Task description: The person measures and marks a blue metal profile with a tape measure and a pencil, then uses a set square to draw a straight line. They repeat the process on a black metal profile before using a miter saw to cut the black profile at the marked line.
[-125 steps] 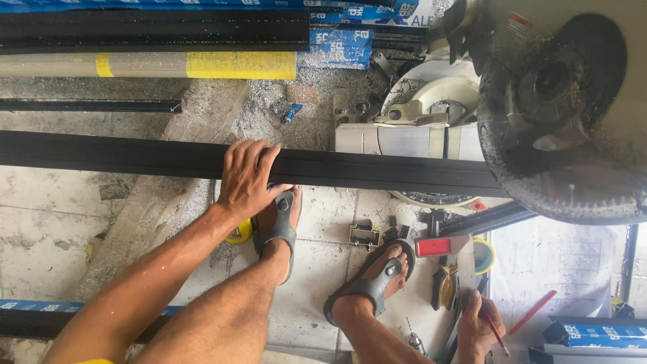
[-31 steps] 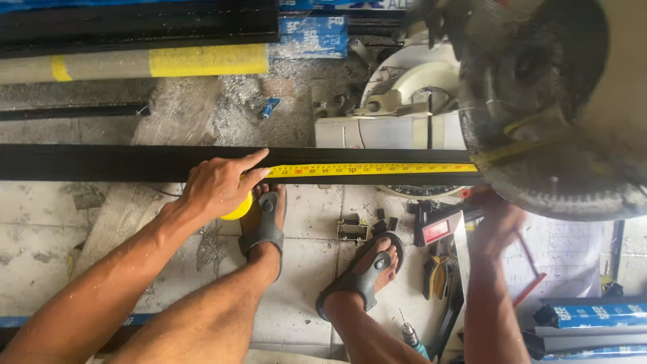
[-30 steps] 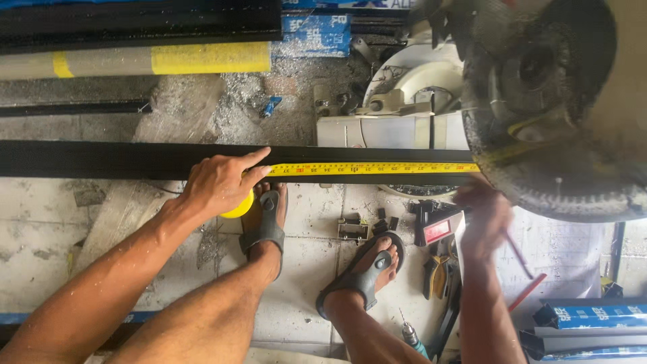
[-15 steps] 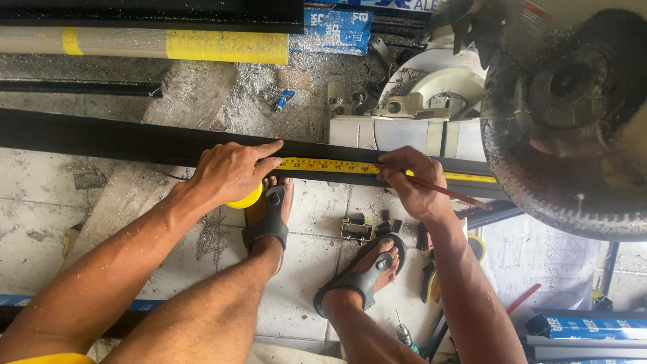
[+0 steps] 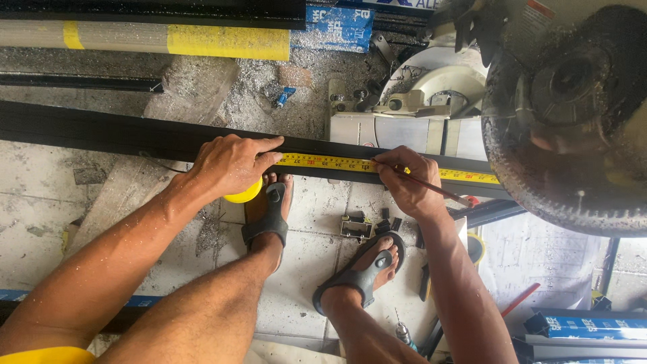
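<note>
Looking down, my left hand (image 5: 229, 165) is closed over the yellow tape case (image 5: 244, 193), pressing it against the black bar (image 5: 101, 131) that lies across the floor above my sandalled feet. The yellow tape (image 5: 323, 162) runs along the bar toward the saw (image 5: 566, 114). My right hand (image 5: 408, 182) pinches a red pencil (image 5: 431, 189), its tip touching the tape.

A tape measure (image 5: 350, 164) lies along the long bar (image 5: 135, 135); the saw (image 5: 539, 114) sits at the bar's right end, tools (image 5: 357, 226) lie before it.
</note>
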